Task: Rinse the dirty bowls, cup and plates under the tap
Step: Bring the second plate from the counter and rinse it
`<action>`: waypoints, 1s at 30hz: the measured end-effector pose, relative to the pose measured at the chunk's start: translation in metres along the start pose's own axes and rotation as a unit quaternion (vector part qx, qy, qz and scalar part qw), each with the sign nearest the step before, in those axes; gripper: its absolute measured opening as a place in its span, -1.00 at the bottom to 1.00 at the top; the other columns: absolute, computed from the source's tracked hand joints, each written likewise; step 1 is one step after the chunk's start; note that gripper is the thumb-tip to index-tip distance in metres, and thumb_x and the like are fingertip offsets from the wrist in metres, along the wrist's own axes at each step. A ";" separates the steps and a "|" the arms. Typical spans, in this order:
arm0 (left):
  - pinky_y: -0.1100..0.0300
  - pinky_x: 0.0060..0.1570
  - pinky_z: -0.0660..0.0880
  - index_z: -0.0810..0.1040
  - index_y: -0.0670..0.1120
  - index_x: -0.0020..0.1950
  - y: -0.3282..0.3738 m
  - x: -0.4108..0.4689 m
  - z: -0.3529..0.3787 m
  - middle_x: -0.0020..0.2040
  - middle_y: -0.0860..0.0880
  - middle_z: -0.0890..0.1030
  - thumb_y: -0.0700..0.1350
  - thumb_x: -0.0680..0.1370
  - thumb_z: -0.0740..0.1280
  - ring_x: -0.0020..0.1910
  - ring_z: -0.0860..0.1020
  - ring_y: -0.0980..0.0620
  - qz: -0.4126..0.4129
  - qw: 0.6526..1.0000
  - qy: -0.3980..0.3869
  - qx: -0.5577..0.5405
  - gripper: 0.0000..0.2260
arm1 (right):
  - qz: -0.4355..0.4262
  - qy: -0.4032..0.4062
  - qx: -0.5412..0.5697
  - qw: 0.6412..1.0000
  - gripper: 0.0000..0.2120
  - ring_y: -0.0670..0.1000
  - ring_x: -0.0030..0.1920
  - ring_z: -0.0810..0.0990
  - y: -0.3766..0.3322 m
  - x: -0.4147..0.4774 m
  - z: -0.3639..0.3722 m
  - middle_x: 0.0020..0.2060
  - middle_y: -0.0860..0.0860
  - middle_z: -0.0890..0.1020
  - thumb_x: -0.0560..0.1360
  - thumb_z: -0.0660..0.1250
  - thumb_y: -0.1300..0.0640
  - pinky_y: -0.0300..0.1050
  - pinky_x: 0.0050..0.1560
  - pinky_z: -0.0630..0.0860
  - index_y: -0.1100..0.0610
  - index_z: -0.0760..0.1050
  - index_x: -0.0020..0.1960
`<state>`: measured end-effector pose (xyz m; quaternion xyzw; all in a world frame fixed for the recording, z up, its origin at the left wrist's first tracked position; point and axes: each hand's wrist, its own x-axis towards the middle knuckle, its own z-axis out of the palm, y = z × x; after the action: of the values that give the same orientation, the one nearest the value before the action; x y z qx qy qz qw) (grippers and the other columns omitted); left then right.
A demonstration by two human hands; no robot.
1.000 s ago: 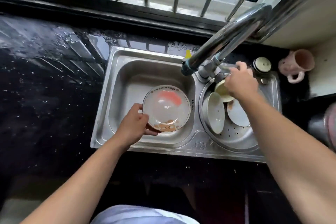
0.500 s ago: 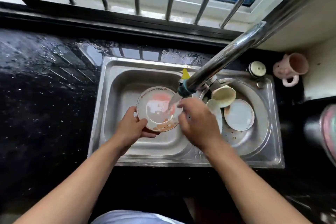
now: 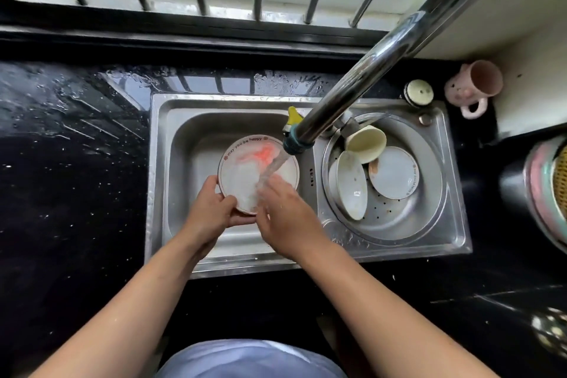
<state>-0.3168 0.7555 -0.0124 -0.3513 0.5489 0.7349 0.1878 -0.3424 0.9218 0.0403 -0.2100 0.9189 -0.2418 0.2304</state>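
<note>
Along the upper rim of the plate (image 3: 245, 159) in the left basin ran small lettering: "may you be happy". The plate (image 3: 395, 173) at right carried rim lettering too, too small to read.

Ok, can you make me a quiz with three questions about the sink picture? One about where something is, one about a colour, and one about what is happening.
1. Where is the pink mug?
A. In the left basin
B. On the counter, right of the sink
C. In the person's hand

2. What colour is the smear on the plate being held?
A. Green
B. Blue
C. Orange-red

3. What is the tap doing?
A. Running onto the plate
B. Turned off
C. Filling the cream cup

Answers:
1. B, it lies on its side on the counter by the wall.
2. C, the orange-red patch sits just under the words on the rim.
3. A, water streams from the spout onto the plate, which the left hand grips while the right hand rubs it.
</note>
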 end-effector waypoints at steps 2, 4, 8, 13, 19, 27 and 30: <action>-0.15 -0.15 0.73 0.42 -0.16 0.26 -0.002 -0.003 0.000 0.13 -0.33 0.67 -0.48 0.53 0.16 -0.05 0.74 -0.37 0.007 1.000 0.001 0.010 -0.62 | 0.040 0.057 0.007 0.998 -0.67 0.21 0.35 0.45 0.004 0.009 -0.009 0.31 0.22 0.52 0.55 0.24 0.25 0.09 0.36 0.43 0.29 0.51 0.29; -0.15 -0.17 0.73 0.42 -0.15 0.26 -0.005 -0.004 0.000 0.15 -0.30 0.67 -0.49 0.53 0.17 -0.06 0.74 -0.37 0.015 1.000 -0.001 0.022 -0.62 | 0.051 0.077 0.005 0.996 -0.67 0.20 0.34 0.45 0.003 0.024 -0.013 0.29 0.21 0.54 0.56 0.23 0.24 0.06 0.33 0.45 0.29 0.51 0.29; -0.05 -0.23 0.72 0.43 -0.16 0.23 -0.006 -0.009 -0.002 -0.10 -0.22 0.76 -0.52 0.53 0.11 -0.19 0.76 -0.28 0.019 1.000 -0.015 0.005 -0.61 | 0.015 -0.065 -0.023 0.998 -0.56 0.22 0.46 0.37 -0.013 0.039 -0.011 0.43 0.20 0.46 0.59 0.20 0.17 0.15 0.39 0.43 0.24 0.40 0.44; 0.00 -0.23 0.72 0.40 -0.17 0.22 -0.006 -0.010 -0.005 -0.06 -0.31 0.74 -0.50 0.56 0.12 -0.18 0.77 -0.22 0.015 1.000 -0.021 -0.001 -0.66 | 0.024 -0.120 0.125 0.985 -0.73 0.12 0.14 0.63 -0.009 0.005 -0.019 0.09 0.08 0.71 0.59 0.22 0.12 0.07 0.22 0.54 0.10 0.65 0.15; 0.04 -0.22 0.73 0.34 -0.17 0.35 -0.010 -0.012 -0.005 0.10 -0.41 0.65 -0.46 0.58 0.14 -0.10 0.74 -0.41 -0.004 1.000 -0.021 0.010 -0.62 | 0.093 0.000 0.061 0.994 -0.80 0.17 0.19 0.55 0.008 0.016 -0.026 0.15 0.11 0.62 0.60 0.17 0.20 -0.06 0.01 0.40 0.11 0.53 0.13; 0.03 -0.21 0.73 0.34 -0.18 0.33 -0.016 -0.012 -0.003 -0.12 -0.25 0.75 -0.46 0.59 0.14 -0.20 0.77 -0.24 0.005 1.000 -0.019 0.003 -0.64 | 0.115 -0.022 0.204 0.972 -0.52 0.00 0.43 0.46 -0.004 -0.004 -0.014 0.42 0.05 0.56 0.52 0.23 0.32 -0.34 0.41 0.25 0.14 0.53 0.43; 0.06 -0.23 0.73 0.33 -0.13 0.36 -0.017 -0.012 -0.004 0.06 -0.42 0.65 -0.44 0.59 0.14 -0.12 0.75 -0.39 -0.005 1.000 -0.014 0.008 -0.62 | 0.139 0.061 0.165 0.974 -0.76 0.14 0.16 0.55 0.006 0.004 -0.020 0.09 0.08 0.66 0.58 0.21 0.28 -0.04 0.17 0.43 0.11 0.60 0.14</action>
<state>-0.2963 0.7588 -0.0157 -0.3425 0.5505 0.7341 0.2020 -0.3576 0.9321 0.0514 -0.0240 0.8988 -0.3682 0.2367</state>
